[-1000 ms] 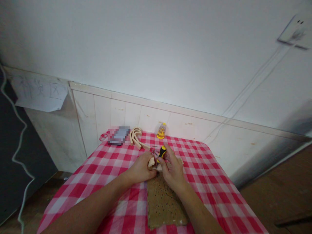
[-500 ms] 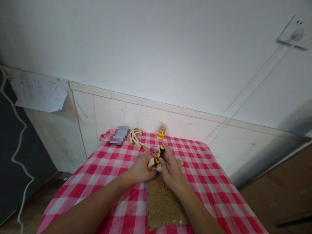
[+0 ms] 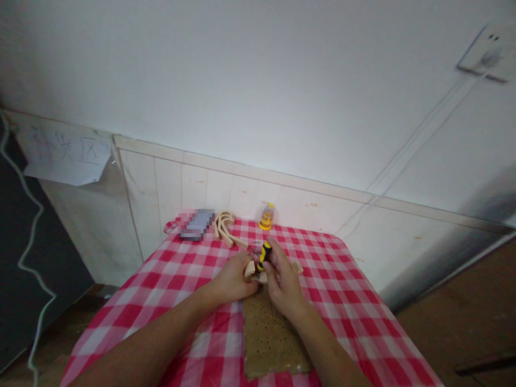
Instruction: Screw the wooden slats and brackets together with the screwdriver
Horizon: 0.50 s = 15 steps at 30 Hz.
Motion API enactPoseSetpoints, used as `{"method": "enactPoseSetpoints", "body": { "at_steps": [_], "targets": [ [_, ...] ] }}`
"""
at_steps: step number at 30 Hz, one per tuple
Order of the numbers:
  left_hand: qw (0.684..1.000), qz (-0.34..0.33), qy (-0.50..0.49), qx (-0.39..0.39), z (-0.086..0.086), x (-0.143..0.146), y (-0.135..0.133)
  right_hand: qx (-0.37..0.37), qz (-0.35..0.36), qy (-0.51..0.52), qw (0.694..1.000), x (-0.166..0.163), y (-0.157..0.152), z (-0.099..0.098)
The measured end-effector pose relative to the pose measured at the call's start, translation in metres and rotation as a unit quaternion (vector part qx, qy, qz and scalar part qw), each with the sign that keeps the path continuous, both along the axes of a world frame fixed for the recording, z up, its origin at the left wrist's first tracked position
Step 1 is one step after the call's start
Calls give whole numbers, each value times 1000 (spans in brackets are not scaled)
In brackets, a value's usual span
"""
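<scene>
My right hand [image 3: 284, 279] is closed on a yellow and black screwdriver [image 3: 265, 253], held tilted with its handle up. Its tip is hidden down between my hands. My left hand [image 3: 234, 278] grips a pale wooden piece [image 3: 249, 269], which sits beside the screwdriver. More pale wood runs under my right hand, and an end shows past its far side. Beneath my hands lies a brown cardboard sheet [image 3: 272, 338] dotted with small holes. Small metal bits, too small to name, lie just beyond the screwdriver.
A red and white checked cloth [image 3: 193, 317] covers the table. At its back stand several curved wooden pieces [image 3: 224, 228], a blurred-out flat device [image 3: 196, 224] and a clear-topped yellow container [image 3: 266, 216]. The wall [image 3: 258, 107] rises right behind the table.
Almost nothing differs. The screwdriver's handle has shifted very slightly, while both hands and the wooden piece stay in place.
</scene>
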<state>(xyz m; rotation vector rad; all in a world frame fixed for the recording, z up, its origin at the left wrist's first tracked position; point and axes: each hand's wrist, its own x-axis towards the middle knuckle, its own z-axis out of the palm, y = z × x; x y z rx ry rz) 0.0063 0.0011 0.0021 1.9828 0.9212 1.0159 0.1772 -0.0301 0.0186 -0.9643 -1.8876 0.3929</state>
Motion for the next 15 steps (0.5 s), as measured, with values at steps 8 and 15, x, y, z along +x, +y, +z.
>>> {"method": "enactPoseSetpoints", "body": {
  "at_steps": [8,15],
  "targets": [
    [1000,4,16,8,8,0,-3,6,-6,-12,1000,-3,-2,8],
    [1000,12,18,-4,3,1,-1,6,-47,11,999,-8,-2,10]
  ]
}}
